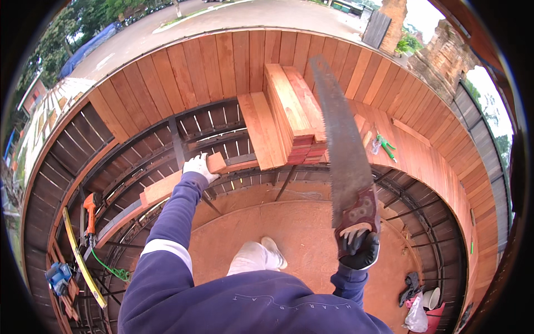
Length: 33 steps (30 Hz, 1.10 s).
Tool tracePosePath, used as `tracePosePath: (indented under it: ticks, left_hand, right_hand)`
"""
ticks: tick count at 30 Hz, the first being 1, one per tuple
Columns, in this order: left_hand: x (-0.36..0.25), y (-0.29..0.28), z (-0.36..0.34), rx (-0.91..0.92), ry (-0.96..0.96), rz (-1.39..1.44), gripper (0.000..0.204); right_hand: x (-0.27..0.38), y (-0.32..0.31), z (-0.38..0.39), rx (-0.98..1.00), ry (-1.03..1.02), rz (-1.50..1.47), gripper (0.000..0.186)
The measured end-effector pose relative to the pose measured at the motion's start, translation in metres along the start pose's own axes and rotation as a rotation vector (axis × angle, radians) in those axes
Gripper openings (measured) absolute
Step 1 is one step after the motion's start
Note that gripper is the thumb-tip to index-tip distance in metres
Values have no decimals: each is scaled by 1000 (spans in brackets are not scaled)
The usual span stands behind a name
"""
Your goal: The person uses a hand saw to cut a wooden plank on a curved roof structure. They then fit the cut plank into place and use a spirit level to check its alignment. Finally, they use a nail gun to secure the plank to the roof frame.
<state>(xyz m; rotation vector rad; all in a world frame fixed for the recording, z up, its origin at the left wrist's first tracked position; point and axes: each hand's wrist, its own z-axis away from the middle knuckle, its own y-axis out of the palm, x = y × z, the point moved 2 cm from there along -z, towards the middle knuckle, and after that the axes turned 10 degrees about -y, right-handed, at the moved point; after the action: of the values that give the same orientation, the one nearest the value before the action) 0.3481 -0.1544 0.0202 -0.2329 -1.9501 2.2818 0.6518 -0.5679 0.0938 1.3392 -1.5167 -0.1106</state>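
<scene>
My right hand [360, 249], in a dark glove, is closed round the brown wooden handle of a handsaw [346, 139]. The saw's wide, worn blade points up and away, its toothed edge facing left. My left hand [199, 167] wears a white glove and grips a short wooden board [166, 187] near its right end. That board lies along the curved rim of the dark metal bench frame [177, 139]. The blade is well to the right of this board and apart from it. Just beyond my left hand, a stack of reddish boards [286, 106] rests on the frame.
An orange power tool [89, 209] with a green hose, a yellow spirit level [83, 259] and a blue power tool [58, 278] lie at the left. A green-handled clamp-like tool [385, 147] sits on the slatted bench at right. A plastic bag [417, 318] is on the floor, lower right.
</scene>
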Motion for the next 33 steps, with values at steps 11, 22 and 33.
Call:
tracePosePath:
  ticks: [11, 22, 33]
  left_hand:
    - [44, -9, 15, 65, 42, -3, 106]
    - [67, -18, 22, 104, -33, 91, 90]
    - [80, -75, 49, -274, -202, 239, 91]
  right_hand:
    - [-38, -42, -132, 448, -359, 1549, 61]
    - [-157, -103, -208, 813, -22, 2077, 52]
    - [-166, -64, -235, 1157, 368, 2068, 84]
